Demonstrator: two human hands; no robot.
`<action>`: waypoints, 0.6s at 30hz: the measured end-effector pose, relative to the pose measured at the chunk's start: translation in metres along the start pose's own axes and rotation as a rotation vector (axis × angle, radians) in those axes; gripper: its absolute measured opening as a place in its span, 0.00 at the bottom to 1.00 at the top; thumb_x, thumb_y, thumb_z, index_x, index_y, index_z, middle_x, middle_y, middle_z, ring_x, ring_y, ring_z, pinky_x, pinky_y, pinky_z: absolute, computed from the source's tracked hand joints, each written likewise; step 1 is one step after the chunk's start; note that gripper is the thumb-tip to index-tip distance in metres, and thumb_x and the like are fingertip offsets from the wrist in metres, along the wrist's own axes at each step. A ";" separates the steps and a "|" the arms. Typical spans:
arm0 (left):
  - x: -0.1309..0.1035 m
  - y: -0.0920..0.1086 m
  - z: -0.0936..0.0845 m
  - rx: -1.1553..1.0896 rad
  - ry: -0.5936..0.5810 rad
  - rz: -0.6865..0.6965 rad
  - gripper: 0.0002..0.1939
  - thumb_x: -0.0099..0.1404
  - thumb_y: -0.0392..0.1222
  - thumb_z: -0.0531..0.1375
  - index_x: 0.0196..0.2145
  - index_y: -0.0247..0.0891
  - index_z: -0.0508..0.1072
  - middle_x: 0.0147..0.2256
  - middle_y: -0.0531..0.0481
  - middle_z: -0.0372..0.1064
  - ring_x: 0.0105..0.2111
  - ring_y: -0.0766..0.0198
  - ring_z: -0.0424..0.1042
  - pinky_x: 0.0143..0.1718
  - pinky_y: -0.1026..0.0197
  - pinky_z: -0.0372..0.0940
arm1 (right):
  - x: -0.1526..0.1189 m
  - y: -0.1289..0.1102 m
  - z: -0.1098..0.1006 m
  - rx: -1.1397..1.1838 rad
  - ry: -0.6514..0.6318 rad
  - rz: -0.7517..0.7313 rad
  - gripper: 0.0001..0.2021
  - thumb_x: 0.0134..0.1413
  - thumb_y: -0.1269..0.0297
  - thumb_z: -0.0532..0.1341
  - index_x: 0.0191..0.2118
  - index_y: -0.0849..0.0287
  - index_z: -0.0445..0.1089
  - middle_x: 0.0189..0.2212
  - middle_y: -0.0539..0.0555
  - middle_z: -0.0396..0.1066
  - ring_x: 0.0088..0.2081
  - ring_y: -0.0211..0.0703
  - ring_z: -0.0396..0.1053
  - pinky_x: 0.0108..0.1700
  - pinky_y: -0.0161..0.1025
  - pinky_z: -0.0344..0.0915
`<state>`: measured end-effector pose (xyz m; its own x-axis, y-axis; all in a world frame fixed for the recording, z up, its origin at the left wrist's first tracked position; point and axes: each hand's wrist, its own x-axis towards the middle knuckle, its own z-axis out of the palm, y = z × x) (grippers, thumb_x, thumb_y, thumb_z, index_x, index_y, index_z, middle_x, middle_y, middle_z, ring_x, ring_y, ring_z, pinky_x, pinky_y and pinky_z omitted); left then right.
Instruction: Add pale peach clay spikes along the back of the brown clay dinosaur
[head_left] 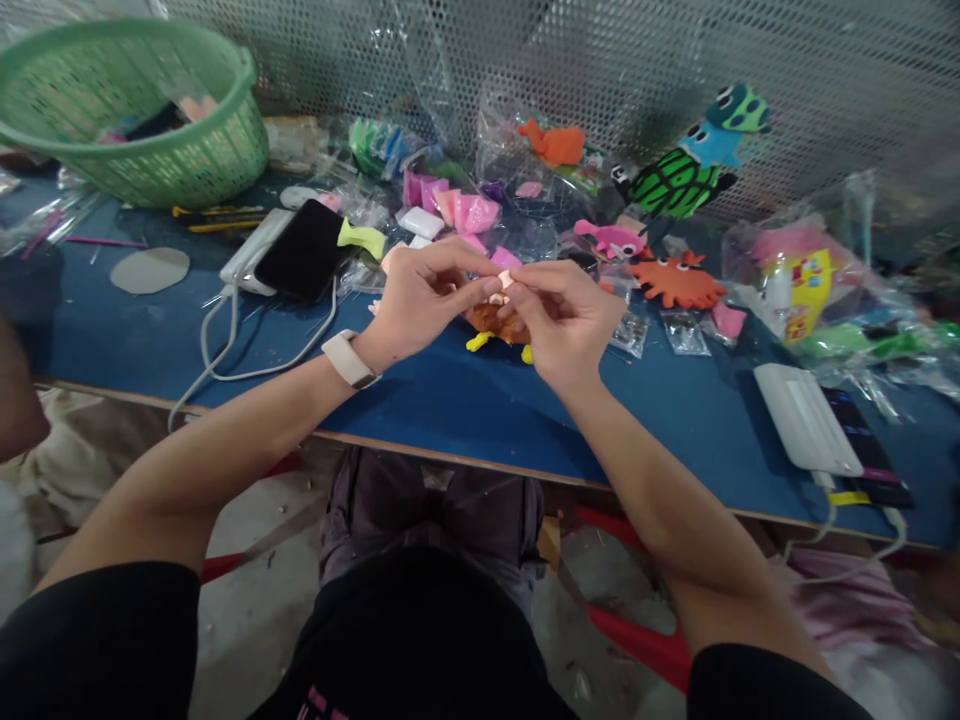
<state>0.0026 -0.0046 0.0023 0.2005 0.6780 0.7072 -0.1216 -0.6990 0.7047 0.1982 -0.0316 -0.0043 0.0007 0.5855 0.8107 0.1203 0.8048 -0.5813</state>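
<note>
Pale pink piece (504, 281): tiny, matte, uneven outline, partly hidden by fingertips. Located mid-view, between left hand (420, 295) and right hand (566, 315), above the surface (450, 400). Fingers narrow on both hands, thumbs and forefingers pinching the piece. Just below, partly covered: brown figure (495, 321) with yellow bits (478, 342). Surface blue, wood-coloured edge, cluttered: green basket (172, 152) far left, black phone (301, 250), orange crab figure (681, 284), plastic bags. Behind, perforated grey sheet (622, 60). Below, grey floor (259, 600) with litter, red seat parts (637, 640).
</note>
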 end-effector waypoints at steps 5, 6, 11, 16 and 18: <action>-0.001 -0.001 -0.001 0.040 0.007 0.003 0.16 0.71 0.60 0.76 0.45 0.46 0.91 0.39 0.47 0.84 0.31 0.70 0.76 0.27 0.66 0.67 | 0.001 0.001 0.000 -0.063 0.025 -0.007 0.05 0.72 0.55 0.74 0.49 0.42 0.87 0.43 0.47 0.86 0.34 0.37 0.83 0.31 0.39 0.81; -0.001 0.000 -0.001 0.037 0.006 -0.001 0.16 0.72 0.60 0.76 0.45 0.46 0.91 0.39 0.47 0.84 0.31 0.70 0.76 0.27 0.66 0.67 | 0.001 0.000 -0.001 -0.090 0.025 -0.026 0.05 0.72 0.55 0.74 0.49 0.42 0.87 0.43 0.47 0.85 0.35 0.38 0.84 0.31 0.39 0.80; 0.001 0.005 0.000 -0.094 -0.033 -0.116 0.20 0.71 0.61 0.76 0.42 0.40 0.89 0.35 0.49 0.83 0.25 0.73 0.75 0.24 0.68 0.67 | 0.006 -0.004 -0.006 -0.283 0.003 -0.224 0.08 0.73 0.63 0.74 0.52 0.42 0.87 0.42 0.46 0.87 0.42 0.42 0.85 0.37 0.41 0.81; 0.002 0.007 0.002 -0.296 -0.160 -0.319 0.25 0.69 0.66 0.76 0.41 0.39 0.88 0.24 0.54 0.73 0.22 0.72 0.72 0.19 0.70 0.63 | 0.007 -0.005 -0.009 -0.386 0.010 -0.359 0.08 0.73 0.64 0.74 0.52 0.43 0.86 0.41 0.45 0.86 0.40 0.40 0.84 0.40 0.42 0.81; 0.002 0.006 0.002 -0.340 -0.182 -0.363 0.24 0.66 0.65 0.78 0.40 0.39 0.88 0.23 0.54 0.72 0.21 0.72 0.71 0.19 0.70 0.62 | 0.007 -0.005 -0.009 -0.403 0.008 -0.385 0.09 0.73 0.64 0.74 0.54 0.43 0.85 0.42 0.45 0.86 0.39 0.40 0.84 0.39 0.40 0.81</action>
<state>0.0041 -0.0074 0.0081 0.4503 0.7912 0.4137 -0.3155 -0.2925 0.9027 0.2062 -0.0323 0.0043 -0.1110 0.2542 0.9608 0.4839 0.8582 -0.1712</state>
